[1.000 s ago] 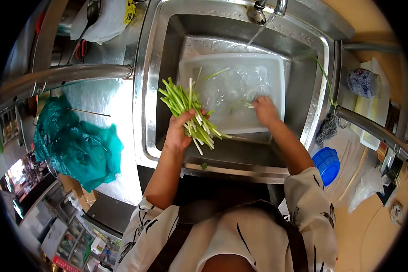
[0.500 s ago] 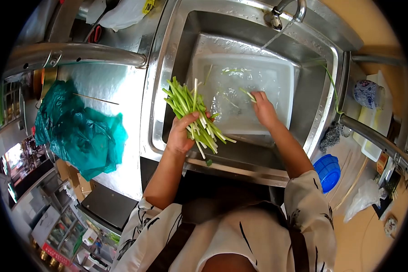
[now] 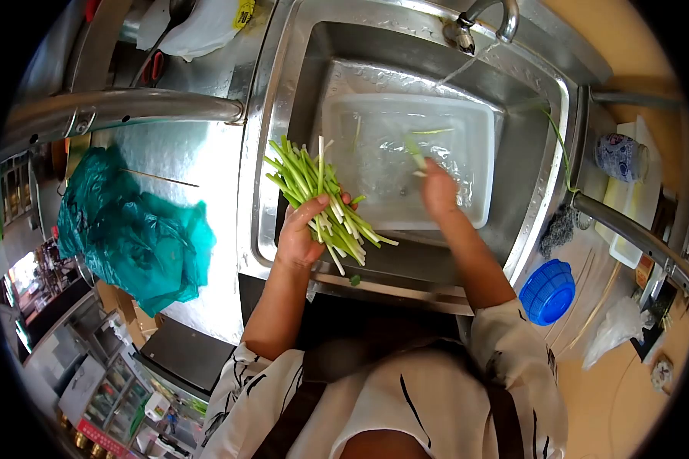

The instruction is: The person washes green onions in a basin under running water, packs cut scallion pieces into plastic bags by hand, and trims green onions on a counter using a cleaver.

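My left hand (image 3: 304,231) is wrapped round a bunch of green and white stalks (image 3: 306,180) over the left part of the sink (image 3: 283,122). Over a white tub of water (image 3: 482,164), my right hand (image 3: 438,191) is closed on a few green stalk pieces (image 3: 415,151), blurred by motion. A loose green stalk (image 3: 434,131) floats in the tub behind my right hand, and a paler one (image 3: 357,131) lies near its left side. Water runs from the faucet (image 3: 506,23) behind the tub.
A teal plastic bag (image 3: 134,229) lies on the metal counter at left, below a metal rail (image 3: 161,105). At right are a blue basket (image 3: 547,292), a steel scrubber (image 3: 556,229), a patterned jar (image 3: 618,158) and another rail (image 3: 627,229). A green leaf bit (image 3: 355,281) sits on the sink's front edge.
My right hand has risen out of the water with stalk pieces and moved slightly left. The left hand still holds the bunch. The floating stalks have shifted and the view has moved a little.
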The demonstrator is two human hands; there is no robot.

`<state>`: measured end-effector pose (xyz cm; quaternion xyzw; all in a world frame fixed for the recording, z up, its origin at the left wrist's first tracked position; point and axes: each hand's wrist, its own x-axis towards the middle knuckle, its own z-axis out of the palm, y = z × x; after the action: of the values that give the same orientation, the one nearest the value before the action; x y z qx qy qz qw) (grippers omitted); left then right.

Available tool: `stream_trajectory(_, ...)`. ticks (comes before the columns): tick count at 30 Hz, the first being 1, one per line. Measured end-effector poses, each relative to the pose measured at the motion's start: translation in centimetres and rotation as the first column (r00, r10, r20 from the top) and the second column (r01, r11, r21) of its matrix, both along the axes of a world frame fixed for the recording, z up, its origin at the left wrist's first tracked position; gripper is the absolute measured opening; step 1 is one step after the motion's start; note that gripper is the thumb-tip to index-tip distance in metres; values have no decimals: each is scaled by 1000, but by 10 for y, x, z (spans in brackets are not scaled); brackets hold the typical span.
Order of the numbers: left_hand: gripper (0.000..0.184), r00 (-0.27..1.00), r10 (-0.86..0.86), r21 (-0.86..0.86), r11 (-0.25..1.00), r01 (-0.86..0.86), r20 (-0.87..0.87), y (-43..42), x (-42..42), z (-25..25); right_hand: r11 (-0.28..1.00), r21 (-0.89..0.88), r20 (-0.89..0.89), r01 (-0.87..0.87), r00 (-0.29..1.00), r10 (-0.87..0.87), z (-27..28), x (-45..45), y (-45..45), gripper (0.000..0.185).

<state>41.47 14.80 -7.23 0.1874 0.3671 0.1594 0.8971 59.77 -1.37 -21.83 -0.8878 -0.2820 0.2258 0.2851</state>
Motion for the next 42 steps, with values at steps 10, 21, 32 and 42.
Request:
stream_trajectory(10, 35, 999, -46, -10, 999, 46, -6, 4, 1, 3, 839, -229, -417, -494, 829, 374, -5, 2, -14, 25)
stream_trajectory(21, 34, 998, -52, -23, 998, 53, 32, 5, -4, 3, 870, -431, 90, -239, 948, 305, -38, 82, 23, 23)
stream_trajectory(32, 42, 999, -39, -12, 999, 39, -1, 7, 4, 9, 835, -259, -149, -486, 874, 463, -24, -65, 78, 21)
stream_trajectory(42, 43, 996, -92, 26, 995, 92, -15, 6, 5, 10, 903, -197, 246, -382, 872, 423, -39, -13, 115, 14)
